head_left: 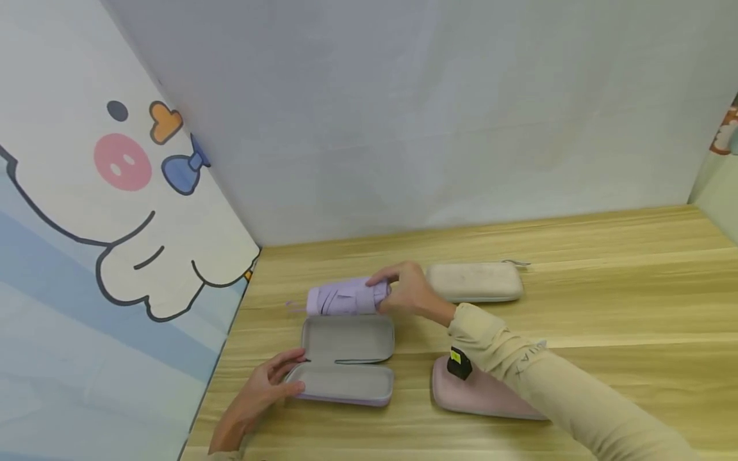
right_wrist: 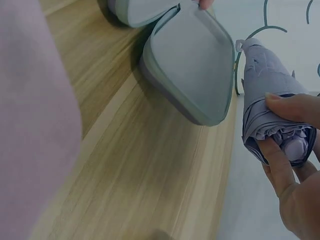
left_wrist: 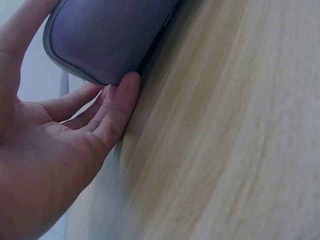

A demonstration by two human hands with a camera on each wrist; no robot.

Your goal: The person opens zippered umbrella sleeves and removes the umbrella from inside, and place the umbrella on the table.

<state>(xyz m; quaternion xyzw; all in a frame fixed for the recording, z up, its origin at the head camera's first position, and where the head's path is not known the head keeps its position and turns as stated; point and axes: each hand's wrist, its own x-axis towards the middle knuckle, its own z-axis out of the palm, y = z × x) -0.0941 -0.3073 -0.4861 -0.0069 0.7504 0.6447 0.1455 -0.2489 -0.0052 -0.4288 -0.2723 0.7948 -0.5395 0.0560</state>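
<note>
My right hand (head_left: pixel 410 290) grips the right end of a folded lilac compact umbrella (head_left: pixel 344 297), just behind an opened hard case. In the right wrist view the thumb and fingers close round the rolled fabric (right_wrist: pixel 262 107) of the umbrella, whose strap loop points away. The case (head_left: pixel 348 339) is lilac outside with a grey lining and lies spread in two halves. At its left end my left hand (head_left: pixel 259 389) holds the near half, thumb on the rim. The left wrist view shows the fingers (left_wrist: pixel 127 95) under the case's lilac shell (left_wrist: pixel 110 40).
A cream hard case (head_left: pixel 475 282) lies at the back, right of the umbrella. Nearer, a pink case (head_left: pixel 490 397) sits partly under my right forearm, with a small black device (head_left: pixel 459 363) in front of the sleeve. A pale curtain (head_left: pixel 432 128) hangs behind the wooden table (head_left: pixel 634 307).
</note>
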